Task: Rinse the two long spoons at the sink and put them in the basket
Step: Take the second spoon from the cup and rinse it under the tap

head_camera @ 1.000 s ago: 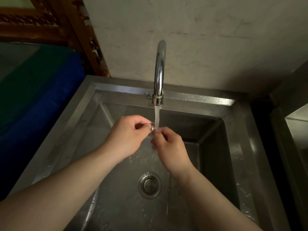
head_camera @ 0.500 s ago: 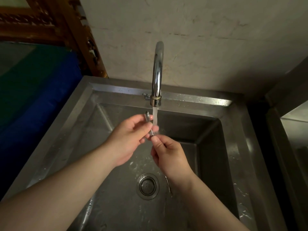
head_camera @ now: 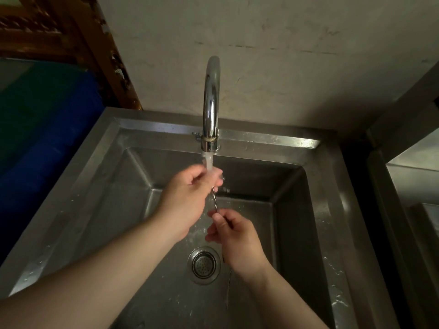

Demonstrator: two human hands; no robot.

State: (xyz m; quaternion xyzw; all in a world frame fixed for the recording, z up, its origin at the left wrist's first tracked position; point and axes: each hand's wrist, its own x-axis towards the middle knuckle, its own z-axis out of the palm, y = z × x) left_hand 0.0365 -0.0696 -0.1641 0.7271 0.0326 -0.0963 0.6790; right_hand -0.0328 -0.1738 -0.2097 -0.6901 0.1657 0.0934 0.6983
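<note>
A thin metal long spoon (head_camera: pixel 215 200) with a twisted stem runs between my two hands over the steel sink (head_camera: pixel 327 210). My left hand (head_camera: pixel 187 193) is closed around its upper end, right under the water stream from the chrome tap (head_camera: pixel 211 103); the bowl end is hidden in my fingers. My right hand (head_camera: pixel 234 236) pinches the lower part of the stem, and the stem's tail shows below that wrist. I can see only one spoon. No basket is in view.
The round drain strainer (head_camera: pixel 203 264) sits in the sink floor below my hands. A plastered wall (head_camera: pixel 285 55) stands behind the tap. A blue and green surface (head_camera: pixel 42 129) lies to the left, and a second steel unit (head_camera: pixel 413 186) to the right.
My left hand has slid up the spoon into the water stream, covering the spoon's top end. My right hand has dropped lower and farther from the left, exposing the twisted stem between them.
</note>
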